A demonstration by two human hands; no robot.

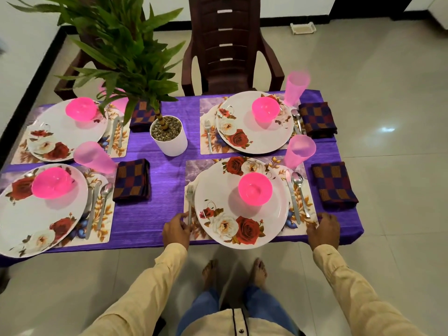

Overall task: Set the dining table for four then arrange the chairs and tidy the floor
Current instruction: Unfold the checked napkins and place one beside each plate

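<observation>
The fork (189, 202) lies left of the near plate (242, 209), long axis pointing away, tines far. The left grip (175, 230) seems to pinch its handle. The right grip (324, 229) curls on the placemat (194, 166) corner.

No readable text, label, brand, number or sign in view; plates (274, 214) carry rose print only, napkins (334, 185) checked weave only; knife (293, 202) handle bears small stamped mark, too small to read
</observation>
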